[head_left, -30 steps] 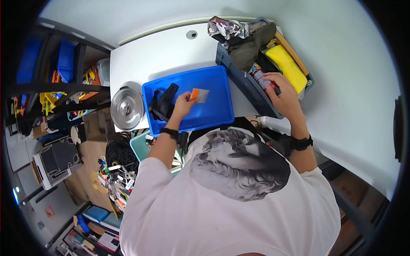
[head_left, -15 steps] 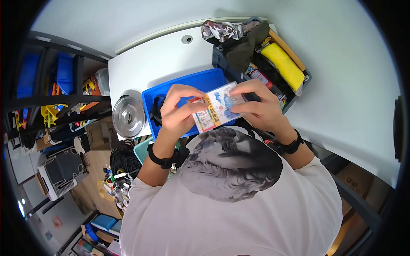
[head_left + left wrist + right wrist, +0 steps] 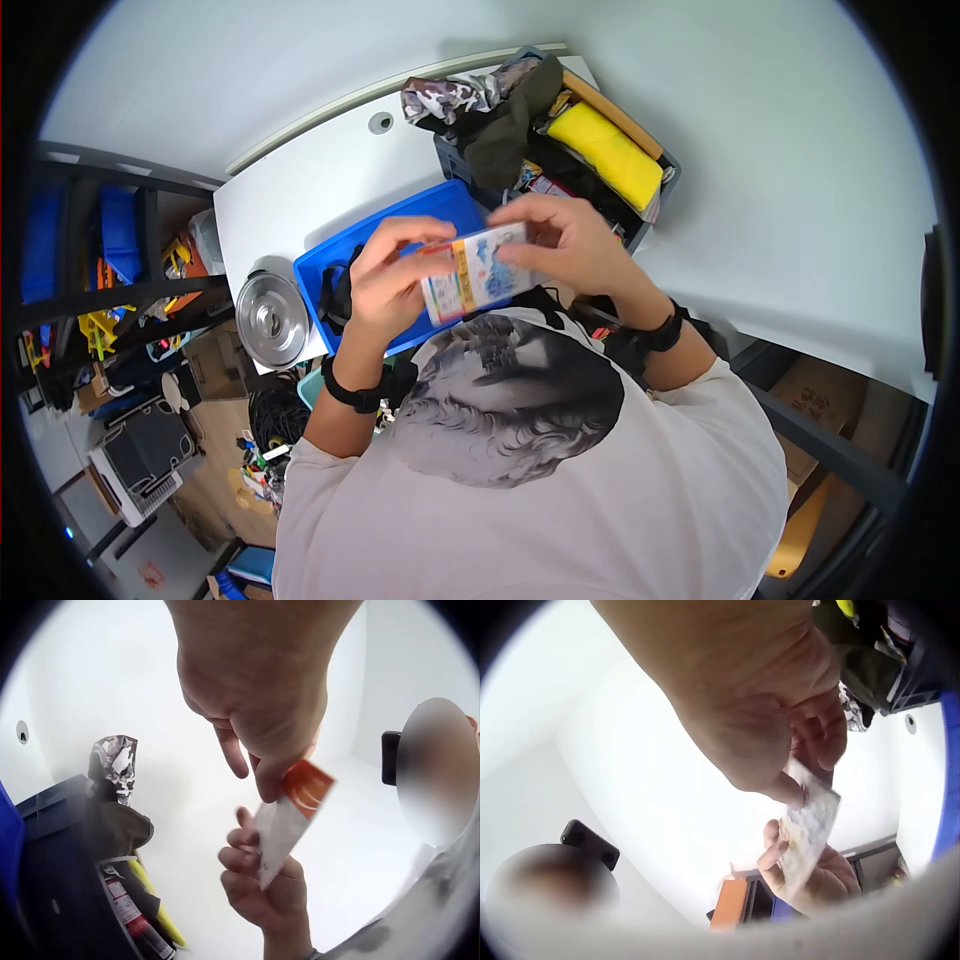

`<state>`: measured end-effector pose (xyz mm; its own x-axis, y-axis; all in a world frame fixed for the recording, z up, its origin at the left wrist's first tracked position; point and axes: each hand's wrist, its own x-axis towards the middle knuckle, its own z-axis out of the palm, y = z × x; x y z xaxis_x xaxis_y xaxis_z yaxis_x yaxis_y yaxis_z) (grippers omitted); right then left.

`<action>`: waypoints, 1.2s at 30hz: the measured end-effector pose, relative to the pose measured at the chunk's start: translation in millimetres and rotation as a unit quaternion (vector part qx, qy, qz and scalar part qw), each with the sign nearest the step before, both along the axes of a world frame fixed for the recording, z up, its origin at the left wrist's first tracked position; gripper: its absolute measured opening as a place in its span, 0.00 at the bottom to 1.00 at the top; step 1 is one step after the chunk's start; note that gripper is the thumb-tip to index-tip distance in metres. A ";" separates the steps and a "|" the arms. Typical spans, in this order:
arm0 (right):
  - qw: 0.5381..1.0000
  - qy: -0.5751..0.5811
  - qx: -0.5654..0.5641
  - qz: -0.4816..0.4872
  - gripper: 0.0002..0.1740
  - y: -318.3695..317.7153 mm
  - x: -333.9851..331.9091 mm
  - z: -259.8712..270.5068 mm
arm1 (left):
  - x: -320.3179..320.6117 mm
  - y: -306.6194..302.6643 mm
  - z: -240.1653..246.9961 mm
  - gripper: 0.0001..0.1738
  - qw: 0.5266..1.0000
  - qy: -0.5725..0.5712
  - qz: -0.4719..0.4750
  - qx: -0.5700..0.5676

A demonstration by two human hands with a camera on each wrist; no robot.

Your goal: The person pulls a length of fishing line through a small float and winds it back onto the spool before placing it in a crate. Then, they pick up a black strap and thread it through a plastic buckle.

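Observation:
Both hands hold a flat printed packet above the blue tub, close in front of the chest. Its upper face is white with blue pictures and a yellow band of lettering. My left hand pinches the left end between thumb and fingers. At the other end, my right hand pinches the upper corner. An orange and white back of the packet shows in the left wrist view. Partly behind the left hand, a black strapped item lies in the tub.
A grey crate stands right of the tub, filled with camouflage cloth, dark green cloth, a yellow bundle and a red can. Left of the tub is a steel lid. Shelving lines the left side.
The left hand lifted the packet from over the tub towards the chest. The right hand left the can in the crate and took the packet's other end. The head view has shifted to the right.

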<state>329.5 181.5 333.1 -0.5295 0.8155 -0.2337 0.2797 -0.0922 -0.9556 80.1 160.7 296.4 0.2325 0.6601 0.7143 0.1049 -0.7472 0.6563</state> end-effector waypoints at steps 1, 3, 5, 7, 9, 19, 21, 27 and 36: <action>1.000 0.000 0.000 -0.002 0.20 8.1 9.8 0.8 | 1.9 3.1 -0.1 0.19 0.997 0.045 0.043 -0.038; 0.969 -0.127 0.136 -0.161 0.12 32.3 31.1 0.4 | -1.6 8.2 -10.2 0.24 0.988 0.092 0.093 -0.078; 0.888 -0.231 0.356 -0.179 0.10 72.3 61.4 -8.7 | -17.2 14.4 -58.1 0.33 0.938 0.037 0.093 -0.332; 0.880 -0.222 0.411 -0.090 0.07 124.3 101.4 -34.2 | -47.6 13.5 -113.2 0.34 0.883 0.164 0.082 -0.432; 0.877 -0.242 0.408 -0.072 0.06 158.8 115.2 -52.6 | -90.6 -5.9 -175.6 0.36 0.814 0.318 0.082 -0.478; 0.854 -0.319 0.404 0.069 0.11 203.1 115.9 -115.1 | -137.6 -80.6 -239.4 0.43 0.579 0.397 0.442 -0.559; 0.870 -0.273 0.410 -0.008 0.15 185.0 102.9 -92.9 | -143.6 -79.3 -237.5 0.38 0.575 0.403 0.423 -0.573; 0.858 -0.259 0.444 -0.008 0.13 125.8 44.6 -34.4 | -146.5 -59.4 -210.5 0.25 0.630 0.329 0.385 -0.588; 0.902 -0.122 0.347 0.224 0.23 54.2 -76.3 -53.3 | -147.2 -48.9 -89.5 0.25 0.848 -0.104 0.040 -0.518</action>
<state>253.2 235.7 279.8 -0.8448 0.5262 0.0968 0.3498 0.6800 -0.6444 -67.0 111.8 206.9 0.0977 0.9662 -0.2386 -0.0710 0.2459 0.9667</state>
